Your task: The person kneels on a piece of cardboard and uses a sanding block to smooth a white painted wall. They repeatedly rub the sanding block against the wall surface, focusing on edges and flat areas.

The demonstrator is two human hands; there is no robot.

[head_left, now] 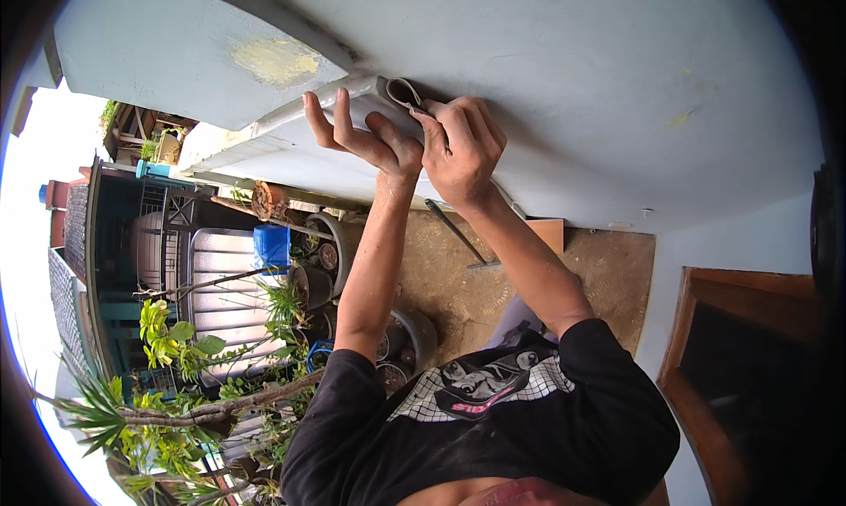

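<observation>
My right hand (463, 149) is pinched on a curled, greyish sheet, apparently sandpaper (401, 92), against the pale painted wall (582, 74) beside a grey raised ledge (361, 96). Just left of it, my left hand (370, 140) is raised with fingers spread and bent, holding nothing, close to the ledge and the sheet. Fine pale specks are on my left forearm. A patch of flaking yellowish paint (273, 61) shows on the wall above the ledge.
Potted plants (313, 286), a branching shrub (185, 409), a blue container (271, 244) and a metal gate (233, 294) are at the left. Below are a concrete floor (436, 286), a long-handled tool (454, 237) and a brown board (546, 234). A wooden-framed window or door (696, 330) is at right.
</observation>
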